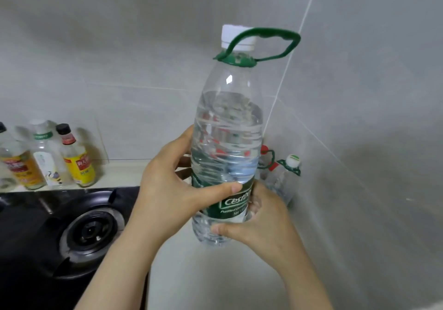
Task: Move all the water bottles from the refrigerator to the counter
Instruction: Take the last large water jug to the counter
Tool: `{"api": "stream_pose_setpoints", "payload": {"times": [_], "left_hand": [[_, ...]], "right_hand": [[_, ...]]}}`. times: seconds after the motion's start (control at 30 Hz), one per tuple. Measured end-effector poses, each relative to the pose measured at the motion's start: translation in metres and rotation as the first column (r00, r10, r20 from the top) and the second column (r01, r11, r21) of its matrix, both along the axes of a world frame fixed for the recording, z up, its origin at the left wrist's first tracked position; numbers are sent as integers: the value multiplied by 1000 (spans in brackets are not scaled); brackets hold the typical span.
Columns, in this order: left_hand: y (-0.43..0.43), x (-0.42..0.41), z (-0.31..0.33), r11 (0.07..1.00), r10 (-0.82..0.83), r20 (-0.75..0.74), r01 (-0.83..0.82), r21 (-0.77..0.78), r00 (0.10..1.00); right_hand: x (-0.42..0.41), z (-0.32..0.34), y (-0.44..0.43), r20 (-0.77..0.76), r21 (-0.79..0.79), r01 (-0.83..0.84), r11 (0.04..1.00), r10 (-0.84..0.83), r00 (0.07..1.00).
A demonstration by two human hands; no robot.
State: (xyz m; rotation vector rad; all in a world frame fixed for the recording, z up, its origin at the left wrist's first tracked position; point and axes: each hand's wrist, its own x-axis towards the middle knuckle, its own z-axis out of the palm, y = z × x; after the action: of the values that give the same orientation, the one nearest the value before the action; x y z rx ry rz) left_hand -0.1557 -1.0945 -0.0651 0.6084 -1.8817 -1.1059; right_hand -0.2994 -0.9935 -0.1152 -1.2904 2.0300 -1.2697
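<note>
A large clear water bottle [227, 127] with a white cap, a green carry handle and a green label stands upright above the pale counter [215, 281], held in both hands. My left hand [172, 190] grips its left side, thumb across the label. My right hand [261, 218] grips it lower on the right, thumb on the front. Behind it in the corner stand two more water bottles: one with a white cap and green handle [285, 178], and one with a red cap [265, 158], mostly hidden.
A black gas stove [79, 233] with a burner lies left of the counter. Several condiment bottles [48, 158] stand on the ledge behind it. Grey tiled walls [359, 94] meet in a corner close behind the bottles.
</note>
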Motion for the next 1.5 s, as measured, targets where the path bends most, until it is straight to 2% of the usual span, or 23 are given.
{"api": "stream_pose_setpoints", "payload": {"times": [0.57, 1.17, 1.5], "left_hand": [[-51, -43, -61, 996, 10, 88, -18, 84, 996], [-79, -44, -138, 980, -2, 284, -55, 191, 959], [-93, -48, -176, 967, -19, 329, -66, 246, 944]], "right_hand": [[-49, -81, -61, 51, 65, 18, 998, -22, 998], [-44, -162, -85, 52, 179, 20, 984, -29, 998], [-47, -191, -95, 89, 258, 13, 966, -37, 995]]}}
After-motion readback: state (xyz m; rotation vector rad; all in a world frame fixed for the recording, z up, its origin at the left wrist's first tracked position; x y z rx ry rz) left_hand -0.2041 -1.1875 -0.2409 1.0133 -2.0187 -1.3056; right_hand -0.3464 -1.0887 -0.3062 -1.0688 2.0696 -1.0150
